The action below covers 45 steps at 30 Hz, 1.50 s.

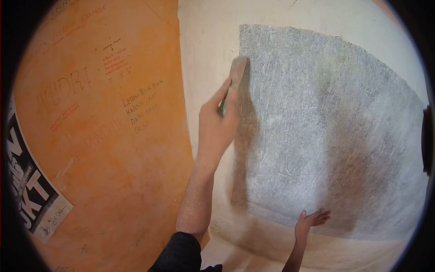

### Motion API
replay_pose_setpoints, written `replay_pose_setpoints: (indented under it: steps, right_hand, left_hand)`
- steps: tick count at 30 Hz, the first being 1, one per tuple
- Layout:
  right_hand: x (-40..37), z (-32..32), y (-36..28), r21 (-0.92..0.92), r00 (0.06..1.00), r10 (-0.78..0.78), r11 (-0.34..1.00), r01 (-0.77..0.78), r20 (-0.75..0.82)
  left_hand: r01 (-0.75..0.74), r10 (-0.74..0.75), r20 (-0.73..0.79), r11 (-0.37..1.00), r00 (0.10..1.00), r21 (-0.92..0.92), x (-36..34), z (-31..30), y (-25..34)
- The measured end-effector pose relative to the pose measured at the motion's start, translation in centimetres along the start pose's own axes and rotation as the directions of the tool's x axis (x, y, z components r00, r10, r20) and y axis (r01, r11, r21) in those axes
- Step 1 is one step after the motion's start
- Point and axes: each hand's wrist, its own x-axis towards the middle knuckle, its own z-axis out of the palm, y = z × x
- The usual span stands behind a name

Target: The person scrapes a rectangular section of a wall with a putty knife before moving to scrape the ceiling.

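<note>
While the left hand (pixel 216 129) clenches one block (pixel 236 72), the right hand (pixel 310 222) lies splayed on one grey patch (pixel 326 127).

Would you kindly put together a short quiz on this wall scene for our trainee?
1. True or false: the left hand grips a plastering float held at the left edge of the grey plaster patch.
2. Which colour is the wall with handwriting? A blue, B orange, C green.
3. Fill in: the right hand lies open and flat near the patch's ___ edge.
Key: 1 true; 2 B; 3 lower.
</note>
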Motion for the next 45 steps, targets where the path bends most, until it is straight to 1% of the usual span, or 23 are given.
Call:
replay_pose_setpoints:
  steps: [2, 4, 5, 7, 8, 10, 11, 14, 16, 17, 19, 20, 22, 26, 28, 29, 31, 35, 37, 40, 42, 44, 45]
  right_hand:
    - [-0.3, -0.2, 0.3, -0.005, 1.000, -0.013, 1.000, 0.013, -0.009]
    - [0.1, 0.2, 0.0, -0.004, 0.999, -0.026, 1.000, 0.026, -0.024]
    - [0.0, 0.1, 0.0, -0.004, 1.000, -0.008, 1.000, 0.008, -0.011]
    - [0.1, -0.2, -0.5, -0.003, 1.000, 0.008, 1.000, -0.008, 0.008]
    - [0.2, -0.2, -0.9, -0.005, 1.000, 0.018, 1.000, -0.018, -0.005]
    - [0.0, -0.5, -0.8, -0.014, 1.000, 0.023, 1.000, -0.023, -0.018]
    - [0.1, -0.3, -0.5, -0.007, 1.000, 0.016, 1.000, -0.016, -0.019]
    - [0.1, -0.1, -0.6, -0.003, 0.999, 0.008, 1.000, -0.008, -0.031]
    - [-0.3, -0.2, -0.7, -0.011, 0.999, 0.001, 1.000, -0.001, -0.035]
    - [-0.3, -0.3, -0.7, -0.004, 1.000, 0.010, 1.000, -0.010, -0.023]
    - [0.0, -0.3, -0.3, 0.005, 1.000, 0.020, 1.000, -0.020, -0.022]
    - [0.0, -0.1, 0.1, -0.006, 1.000, 0.007, 1.000, -0.007, -0.017]
    - [-0.3, -0.1, 0.0, -0.021, 1.000, -0.001, 1.000, 0.000, -0.003]
    - [-0.6, -0.1, -0.7, -0.005, 1.000, 0.010, 1.000, -0.010, -0.004]
    - [0.3, 0.1, -0.8, 0.005, 0.999, 0.004, 1.000, -0.004, -0.033]
    - [0.2, 0.0, -0.9, 0.002, 0.999, 0.000, 1.000, 0.000, -0.034]
    - [0.2, -0.3, -0.9, -0.004, 1.000, -0.010, 1.000, 0.009, -0.026]
    - [-0.2, -0.2, -0.3, -0.018, 1.000, -0.010, 1.000, 0.009, -0.029]
    - [-0.1, 0.0, -0.4, -0.021, 0.999, -0.028, 0.999, 0.027, -0.038]
    - [-0.3, -0.2, -0.8, -0.011, 1.000, -0.005, 1.000, 0.005, -0.019]
    - [0.0, -0.5, -1.1, 0.000, 0.998, 0.060, 0.998, -0.060, 0.018]
    - [0.1, -0.2, -0.5, 0.018, 1.000, 0.019, 1.000, -0.019, -0.002]
    - [0.0, -0.2, -0.5, 0.028, 1.000, -0.022, 0.999, 0.022, -0.011]
  left_hand:
    - [-0.047, 0.047, 0.005, 0.999, 0.999, -0.012, -2.0, 0.3, -2.4]
    - [-0.187, 0.188, -0.036, 0.981, 0.981, 0.045, -1.5, 0.6, -3.0]
    - [-0.180, 0.181, -0.033, 0.983, 0.983, 0.045, -1.3, 0.5, -3.2]
    - [-0.030, 0.030, 0.030, 1.000, 0.999, 0.000, -0.8, -0.3, -1.2]
    - [-0.026, 0.025, 0.031, 1.000, 0.999, 0.008, -0.9, -0.3, -1.9]
    - [-0.183, 0.182, -0.013, 0.983, 0.983, -0.018, -1.2, 0.1, -3.4]
    - [-0.189, 0.188, -0.018, 0.982, 0.982, -0.022, -0.9, 0.3, -3.6]
    - [-0.178, 0.178, 0.011, 0.984, 0.984, 0.018, 0.3, 0.0, -1.7]
    - [-0.040, 0.039, 0.036, 0.999, 0.999, 0.011, 0.9, -0.3, 0.2]
    - [-0.041, 0.040, 0.035, 0.999, 0.999, 0.009, 0.6, -0.2, -0.8]
    - [-0.291, 0.295, -0.037, 0.953, 0.955, 0.085, -0.1, 0.2, -3.1]
    - [-0.299, 0.303, -0.036, 0.951, 0.952, 0.082, -0.1, 0.2, -2.9]
    - [-0.105, 0.102, 0.060, 0.993, 0.993, 0.050, -0.4, -0.4, -0.8]
    - [-0.078, 0.074, 0.054, 0.994, 0.996, 0.079, -0.3, -0.8, -3.0]
    - [-0.329, 0.332, -0.008, 0.938, 0.943, 0.107, 0.1, -0.2, -3.9]
    - [-0.334, 0.336, -0.006, 0.936, 0.942, 0.108, 0.4, -0.3, -4.1]
    - [-0.103, 0.096, 0.073, 0.989, 0.993, 0.106, 0.4, -1.0, -0.7]
    - [-0.180, 0.175, 0.076, 0.982, 0.982, 0.063, 0.6, -0.8, -2.6]
    - [-0.282, 0.282, 0.044, 0.959, 0.958, -0.008, 1.4, -0.4, -2.5]
    - [-0.186, 0.183, 0.060, 0.981, 0.981, 0.051, 2.1, -0.7, -0.7]
    - [-0.225, 0.223, 0.041, 0.973, 0.974, 0.053, 1.3, -0.6, -1.9]
    - [-0.281, 0.280, 0.023, 0.958, 0.960, 0.053, 1.5, -0.3, -2.1]
    - [-0.228, 0.226, 0.034, 0.972, 0.973, 0.057, 1.8, -0.3, -1.0]
